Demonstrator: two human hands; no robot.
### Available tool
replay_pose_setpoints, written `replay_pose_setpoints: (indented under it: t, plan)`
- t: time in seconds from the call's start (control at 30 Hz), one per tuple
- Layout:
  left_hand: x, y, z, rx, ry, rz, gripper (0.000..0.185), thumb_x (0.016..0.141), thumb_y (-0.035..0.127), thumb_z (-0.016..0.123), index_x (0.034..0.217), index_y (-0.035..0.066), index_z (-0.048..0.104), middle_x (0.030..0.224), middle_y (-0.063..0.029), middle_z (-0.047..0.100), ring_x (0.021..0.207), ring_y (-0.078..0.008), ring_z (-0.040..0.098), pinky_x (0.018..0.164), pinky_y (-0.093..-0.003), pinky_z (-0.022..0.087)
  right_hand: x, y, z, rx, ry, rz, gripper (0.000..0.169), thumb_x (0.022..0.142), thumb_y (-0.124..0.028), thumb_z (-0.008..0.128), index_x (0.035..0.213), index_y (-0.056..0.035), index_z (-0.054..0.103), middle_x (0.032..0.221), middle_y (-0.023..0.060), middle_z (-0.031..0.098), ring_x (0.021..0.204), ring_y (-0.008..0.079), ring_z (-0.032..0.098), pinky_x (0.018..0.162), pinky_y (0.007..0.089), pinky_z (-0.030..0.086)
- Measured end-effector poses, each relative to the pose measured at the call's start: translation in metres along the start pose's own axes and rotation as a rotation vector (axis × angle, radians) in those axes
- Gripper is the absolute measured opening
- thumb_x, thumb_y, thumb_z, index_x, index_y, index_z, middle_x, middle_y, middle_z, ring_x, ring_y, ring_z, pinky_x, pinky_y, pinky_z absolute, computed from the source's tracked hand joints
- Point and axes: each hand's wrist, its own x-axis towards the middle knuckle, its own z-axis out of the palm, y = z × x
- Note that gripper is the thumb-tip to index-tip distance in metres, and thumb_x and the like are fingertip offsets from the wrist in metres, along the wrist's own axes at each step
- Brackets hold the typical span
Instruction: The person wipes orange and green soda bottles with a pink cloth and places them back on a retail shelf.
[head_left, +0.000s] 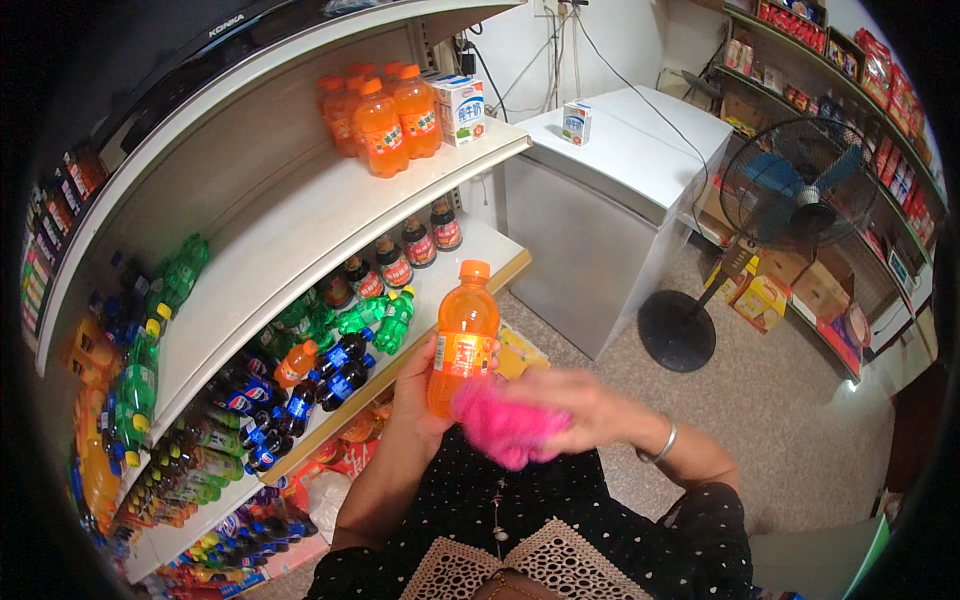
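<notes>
An orange soda bottle (465, 330) with an orange cap stands nearly upright in my left hand (426, 390), whose fingers wrap its side and lower part. My right hand (592, 409), slightly blurred, holds a bright pink cloth (510, 424) against the lower right of the bottle. Several similar orange bottles (385, 131) stand grouped on the upper shelf (300, 195), beside milk cartons (461, 109). On the shelf below are dark sauce-like bottles (394, 262), green bottles (394, 321) and dark bottles with blue labels (345, 382), many lying down.
A white cabinet or freezer (592, 225) with one milk carton (576, 124) on top stands beyond the shelves. Right of it are a black standing fan (802, 184) with its round base on the floor, cardboard boxes (817, 281) and stocked shelves. Cables hang along the wall.
</notes>
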Motion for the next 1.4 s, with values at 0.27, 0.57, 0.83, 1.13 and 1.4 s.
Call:
replay_pose_setpoints:
  t: [0.27, 0.57, 0.83, 1.13, 1.4]
  plan:
    - [-0.01, -0.011, 0.011, -0.001, 0.003, 0.051, 0.056, 0.086, 0.044, 0.05, 0.123, 0.003, 0.043, 0.113, -0.0155, 0.056, 0.097, -0.0286, 0.058, 0.086, -0.0435, 0.046, 0.015, 0.006, -0.007, -0.137, 0.271, 0.096, 0.061, 0.067, -0.014, 0.069, 0.123, -0.0038, 0.047, 0.096, 0.0157, 0.057, 0.086, 0.0297, 0.059, 0.075, 0.0364, 0.049]
    - [-0.006, 0.005, 0.01, -0.091, -0.26, 0.077, 0.066, 0.082, 0.051, 0.052, 0.125, 0.003, 0.04, 0.107, -0.0213, 0.055, 0.085, -0.0273, 0.058, 0.072, -0.0385, 0.048, -0.025, 0.003, 0.042, 0.047, -0.172, 0.205, 0.061, 0.07, -0.016, 0.067, 0.125, -0.0046, 0.044, 0.098, 0.0143, 0.051, 0.084, 0.0331, 0.057, 0.073, 0.0364, 0.048]
    - [-0.049, 0.032, 0.007, -0.084, -0.236, 0.36, 0.068, 0.082, 0.056, 0.047, 0.125, 0.004, 0.04, 0.104, -0.0226, 0.055, 0.079, -0.0291, 0.058, 0.064, -0.0392, 0.049, -0.094, 0.018, 0.081, 0.341, 0.389, 0.62, 0.054, 0.075, -0.011, 0.069, 0.123, -0.0004, 0.046, 0.109, 0.0072, 0.057, 0.098, 0.0129, 0.055, 0.087, 0.0272, 0.043]
    - [-0.117, 0.041, -0.005, 0.007, -0.186, 0.601, 0.065, 0.086, 0.049, 0.045, 0.126, 0.0, 0.036, 0.106, -0.0194, 0.052, 0.076, -0.0243, 0.052, 0.062, -0.0346, 0.044, -0.174, 0.008, 0.048, 0.349, 1.178, 0.726, 0.033, 0.082, -0.003, 0.056, 0.115, -0.0037, 0.05, 0.095, 0.0027, 0.058, 0.081, 0.0104, 0.057, 0.071, 0.0244, 0.048]
    - [-0.144, 0.031, -0.013, -0.04, -0.138, 0.643, 0.058, 0.086, 0.05, 0.042, 0.122, 0.004, 0.044, 0.098, -0.0234, 0.058, 0.074, -0.0295, 0.059, 0.061, -0.0373, 0.046, -0.165, 0.004, 0.071, 0.402, 1.005, 0.72, 0.043, 0.079, 0.0, 0.058, 0.121, -0.0041, 0.048, 0.098, 0.0033, 0.059, 0.084, 0.0117, 0.057, 0.072, 0.0248, 0.048]
